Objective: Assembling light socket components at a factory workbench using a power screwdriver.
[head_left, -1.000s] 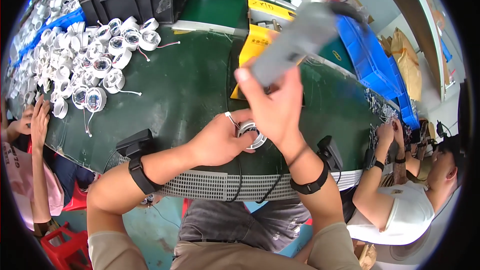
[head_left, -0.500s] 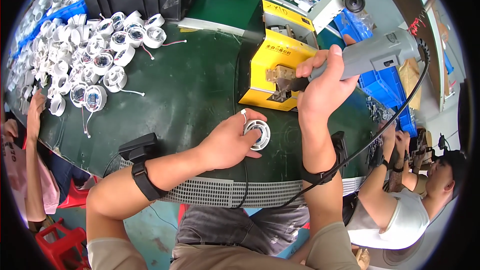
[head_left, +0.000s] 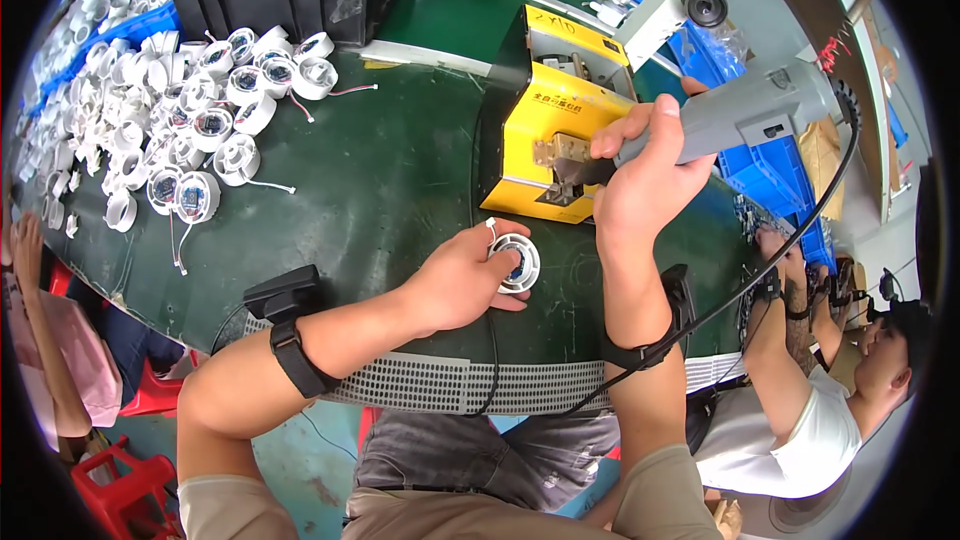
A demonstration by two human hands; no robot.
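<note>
On the green bench, my left hand [head_left: 455,278] grips a round white plastic housing [head_left: 529,278] with a dark blue circuit board in its middle. The thumb lies over the board, and a small white connector [head_left: 491,225] stands up beside the index finger. My right hand [head_left: 652,178] is wrapped round a grey electric screwdriver [head_left: 755,112], held nearly level. Its black front end is at the metal fitting [head_left: 568,154] on a yellow screw-feeder box [head_left: 560,100]. Whether the bit touches that fitting is hidden.
Many white housings [head_left: 236,158], several with wired boards, are heaped at the left. Behind them stands a black crate [head_left: 280,0]. The screwdriver's black cable [head_left: 740,290] crosses my right forearm. Blue bins [head_left: 760,175] and a co-worker [head_left: 790,410] are at the right; another person's hand [head_left: 27,240] is far left.
The far-left person's hand has drawn back from the heap toward the bench edge. My left thumb has shifted slightly on the housing; my right hand and the screwdriver stay nearly in place.
</note>
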